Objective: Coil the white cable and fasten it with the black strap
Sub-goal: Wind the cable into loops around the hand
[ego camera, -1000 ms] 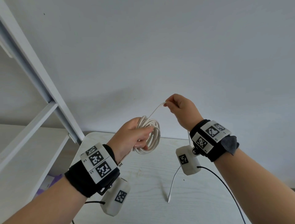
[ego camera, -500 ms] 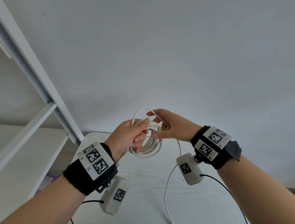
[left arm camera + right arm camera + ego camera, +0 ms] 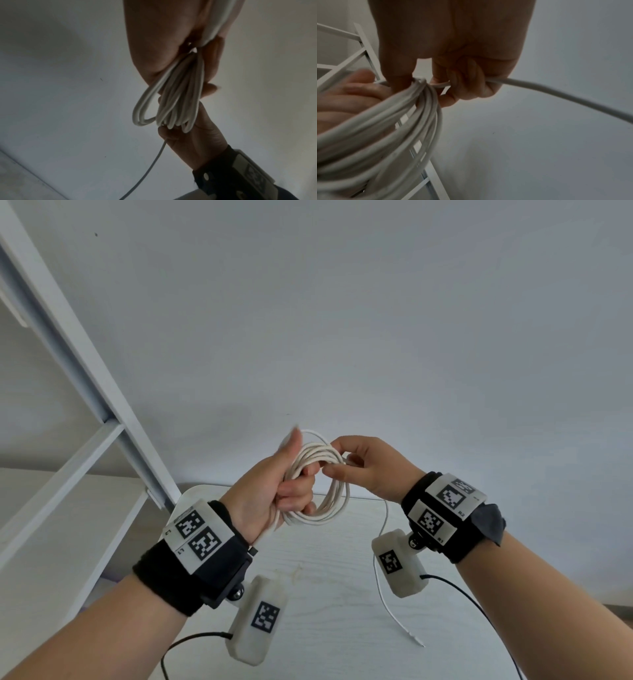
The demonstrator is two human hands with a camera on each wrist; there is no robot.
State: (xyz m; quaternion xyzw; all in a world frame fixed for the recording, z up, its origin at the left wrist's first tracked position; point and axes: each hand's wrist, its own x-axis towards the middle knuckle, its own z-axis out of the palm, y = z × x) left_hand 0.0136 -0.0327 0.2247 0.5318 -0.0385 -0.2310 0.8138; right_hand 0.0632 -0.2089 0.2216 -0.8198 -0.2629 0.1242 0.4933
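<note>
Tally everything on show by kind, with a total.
White cable: 1
Hands: 2, left hand and right hand, each gripping the cable
Wrist cameras: 2
Table: 1
Shelf frame: 1
Total: 7

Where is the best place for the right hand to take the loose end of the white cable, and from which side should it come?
Probably along the loose end just below the right hand, approached from the right. There it hangs free in a smooth curve above the table, clear of the coil that the left hand grips, so a thumb-and-finger pinch can slide down it.
</note>
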